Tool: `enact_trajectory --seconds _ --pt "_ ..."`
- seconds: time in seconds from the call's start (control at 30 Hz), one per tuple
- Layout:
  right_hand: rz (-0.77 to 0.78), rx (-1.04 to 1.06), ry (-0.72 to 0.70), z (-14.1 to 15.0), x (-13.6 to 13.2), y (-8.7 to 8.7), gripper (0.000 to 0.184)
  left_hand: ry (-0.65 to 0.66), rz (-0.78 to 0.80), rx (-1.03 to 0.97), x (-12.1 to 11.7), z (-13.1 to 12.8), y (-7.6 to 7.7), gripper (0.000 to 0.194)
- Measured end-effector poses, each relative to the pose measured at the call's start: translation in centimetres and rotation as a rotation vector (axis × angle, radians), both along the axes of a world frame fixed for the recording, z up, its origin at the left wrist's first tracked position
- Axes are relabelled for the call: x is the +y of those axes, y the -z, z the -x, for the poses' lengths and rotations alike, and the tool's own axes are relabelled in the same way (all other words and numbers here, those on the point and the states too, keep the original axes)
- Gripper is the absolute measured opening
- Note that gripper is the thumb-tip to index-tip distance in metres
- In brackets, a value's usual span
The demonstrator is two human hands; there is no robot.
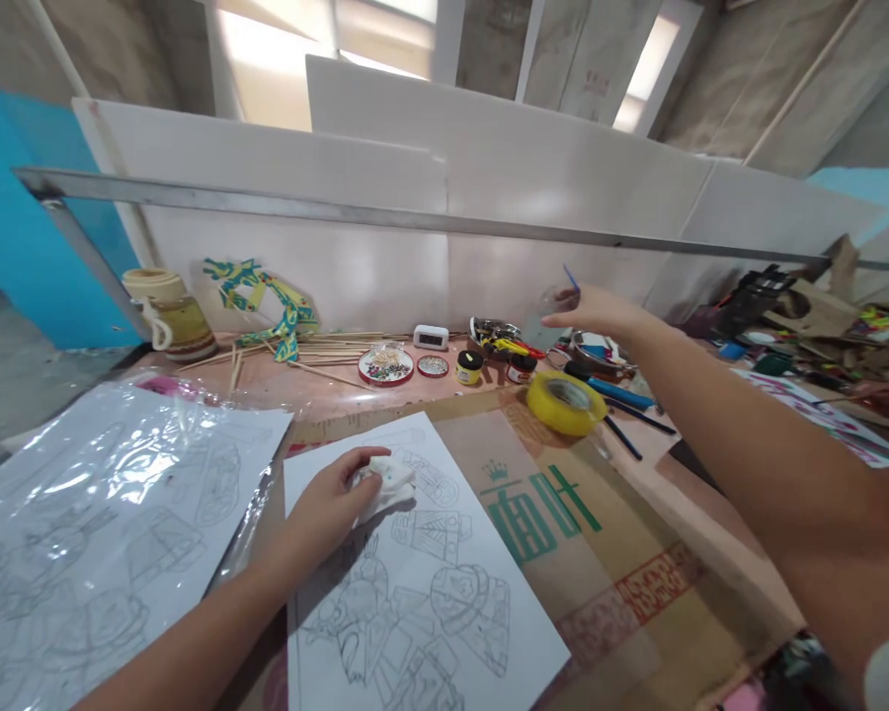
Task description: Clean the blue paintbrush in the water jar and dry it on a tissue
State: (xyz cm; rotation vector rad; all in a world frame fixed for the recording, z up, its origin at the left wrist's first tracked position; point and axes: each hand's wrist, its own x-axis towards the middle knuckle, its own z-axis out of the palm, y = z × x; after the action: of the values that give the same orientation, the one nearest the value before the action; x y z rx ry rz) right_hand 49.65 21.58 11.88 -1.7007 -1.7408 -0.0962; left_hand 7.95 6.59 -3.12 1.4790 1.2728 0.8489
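Observation:
My left hand [333, 499] rests on a printed line-drawing sheet [430, 592] and is closed round a crumpled white tissue [389, 482]. My right hand [597, 311] is stretched out to the back of the table, above the paint pots. Its fingers are closed on a thin blue-tipped brush [570, 278] and what looks like a small clear cup [552, 301]. Below that hand lie a yellow-lidded pot [469, 366] and a red-lidded pot [521, 367].
A yellow tape roll [565, 402] and dark pens [622, 415] lie right of centre. Bead dishes [386, 365], wooden sticks [296, 357], a jar [172, 314] and a yellow-green ribbon [267, 301] line the back. A plastic-sleeved sheet [96, 523] lies left. Cardboard [600, 553] covers the table; clutter [800, 316] fills the right.

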Motion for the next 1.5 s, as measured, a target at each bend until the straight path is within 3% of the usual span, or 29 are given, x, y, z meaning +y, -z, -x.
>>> enact_trajectory --seconds 0.1,0.27,0.43,0.57,0.73,0.9,0.97,1.07,1.1,1.2,1.27,1.33,1.5 --pt "0.217 -0.031 -0.115 5.8 -1.3 0.9 0.05 -0.023 -0.026 0.043 -0.2 -0.1 -0.6 0.046" --pt "0.39 -0.068 -0.171 14.9 -2.2 4.5 0.059 -0.03 -0.049 0.037 -0.4 -0.2 -0.9 0.045" --pt "0.408 -0.087 -0.083 19.1 -1.1 7.7 0.066 -0.031 -0.055 -0.005 -0.4 -0.1 -0.6 0.045" --pt "0.438 -0.085 -0.021 19.9 -0.5 8.8 0.073 -0.006 -0.037 -0.008 -0.4 -0.1 -0.7 0.048" --pt "0.436 -0.088 -0.041 19.8 -0.5 9.3 0.077 0.016 -0.043 0.021 -0.4 -0.1 -0.7 0.048" --pt "0.35 -0.057 -0.036 19.4 -0.9 9.4 0.083 0.015 -0.044 0.031 -0.2 0.0 0.0 0.047" --pt "0.268 -0.033 -0.025 19.1 -1.2 8.6 0.08 0.019 -0.059 0.042 0.0 0.1 0.2 0.046" --pt "0.097 0.008 -0.029 18.2 -1.7 6.1 0.045 0.006 -0.083 0.051 0.0 0.1 0.4 0.045" --pt "0.041 0.019 -0.032 17.9 -1.8 5.1 0.042 -0.001 -0.087 0.054 0.0 0.1 0.4 0.045" --pt "-0.156 0.066 -0.071 17.1 -2.1 2.9 0.049 -0.012 -0.088 0.045 -0.1 0.0 0.2 0.043" --pt "-0.248 0.127 -0.127 16.8 -2.1 2.5 0.052 -0.013 -0.079 0.044 -0.1 -0.1 0.0 0.044" --pt "-0.235 0.211 -0.195 16.8 -1.9 3.0 0.058 -0.019 -0.074 0.055 -0.1 -0.2 -0.2 0.044" --pt "-0.031 0.412 -0.348 17.3 -1.0 5.2 0.068 -0.019 -0.087 0.042 -0.1 -0.1 -0.2 0.043"
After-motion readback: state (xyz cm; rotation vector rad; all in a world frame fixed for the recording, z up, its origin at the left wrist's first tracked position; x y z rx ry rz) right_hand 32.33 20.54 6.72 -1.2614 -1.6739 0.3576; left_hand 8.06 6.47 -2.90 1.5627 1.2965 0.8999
